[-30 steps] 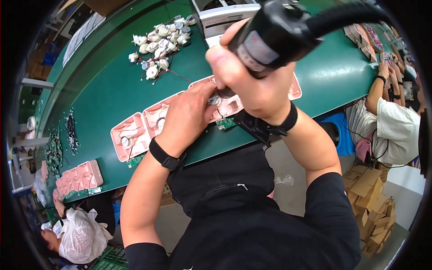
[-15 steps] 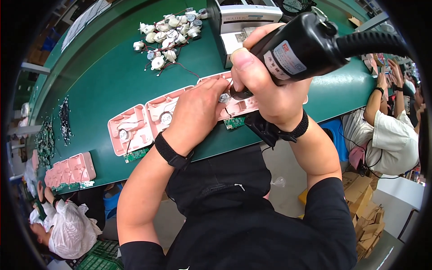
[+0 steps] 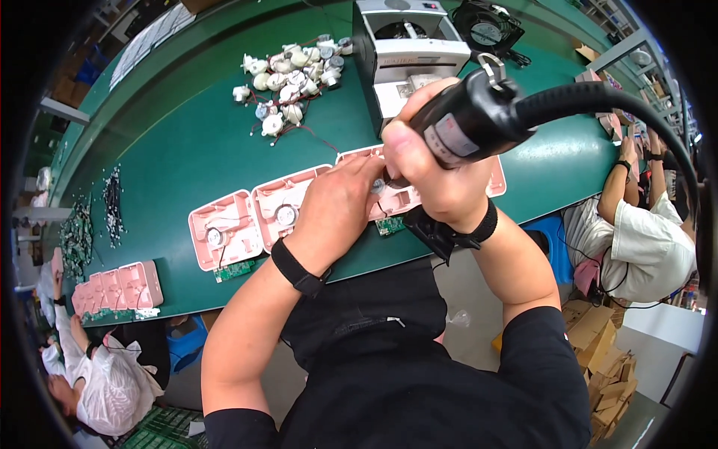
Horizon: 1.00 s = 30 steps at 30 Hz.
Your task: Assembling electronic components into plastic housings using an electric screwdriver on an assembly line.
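Observation:
My right hand is wrapped round a black electric screwdriver, its thick ribbed cable curving off to the right. The tool's lower end points into a pink plastic housing on the green table, but its tip is hidden behind my fist. My left hand rests over that housing with fingers bent together beside the tool; its fingertips and whatever they grip are hidden. To the left lie more pink housings, each with a round silver part and wires. Green circuit boards lie along their near edge.
A heap of white motor-like parts with wires lies beyond my hands. Behind the screwdriver stand a white-and-black machine and a black fan. Small dark parts and pink housings lie far left. Co-workers sit at both sides.
The screwdriver and my right hand have moved slightly down toward the housing. My left hand stays at the housing. The whole view has shifted a little, so the table things appear lower and farther right.

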### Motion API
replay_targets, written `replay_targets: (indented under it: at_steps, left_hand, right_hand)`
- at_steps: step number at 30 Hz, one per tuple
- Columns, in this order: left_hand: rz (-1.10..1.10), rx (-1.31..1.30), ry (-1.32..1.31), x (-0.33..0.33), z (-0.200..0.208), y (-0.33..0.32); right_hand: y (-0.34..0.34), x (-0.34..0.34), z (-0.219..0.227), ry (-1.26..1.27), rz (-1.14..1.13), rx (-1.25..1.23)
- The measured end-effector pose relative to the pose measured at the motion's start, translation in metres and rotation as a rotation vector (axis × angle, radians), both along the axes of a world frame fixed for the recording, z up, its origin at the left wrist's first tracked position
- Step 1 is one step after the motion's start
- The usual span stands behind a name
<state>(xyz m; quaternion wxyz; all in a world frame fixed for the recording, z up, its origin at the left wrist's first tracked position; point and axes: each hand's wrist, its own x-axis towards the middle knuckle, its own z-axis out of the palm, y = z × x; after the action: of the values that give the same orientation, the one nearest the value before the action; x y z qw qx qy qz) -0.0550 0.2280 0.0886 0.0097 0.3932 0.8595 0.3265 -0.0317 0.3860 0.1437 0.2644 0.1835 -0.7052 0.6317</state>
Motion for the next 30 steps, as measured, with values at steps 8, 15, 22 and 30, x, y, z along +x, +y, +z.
replay_targets:
  at_steps: [8, 15, 22, 30]
  left_hand:
    - [-0.003, 0.028, 0.061, -0.007, -0.002, 0.004]
    - [-0.053, 0.114, 0.072, -0.007, 0.005, -0.018]
    - [0.569, 0.142, 0.143, 0.023, 0.037, -0.130]
    - [1.008, 0.133, -0.122, 0.038, -0.014, -0.222]
  right_hand:
    - [0.006, -0.003, 0.001, -0.054, -0.005, -0.044]
    - [0.024, 0.005, 0.026, -0.034, 0.002, -0.366]
    - [0.064, -0.027, 0.064, 0.162, -0.158, -0.218]
    - [0.064, -0.063, 0.063, 0.034, -0.242, -0.151]
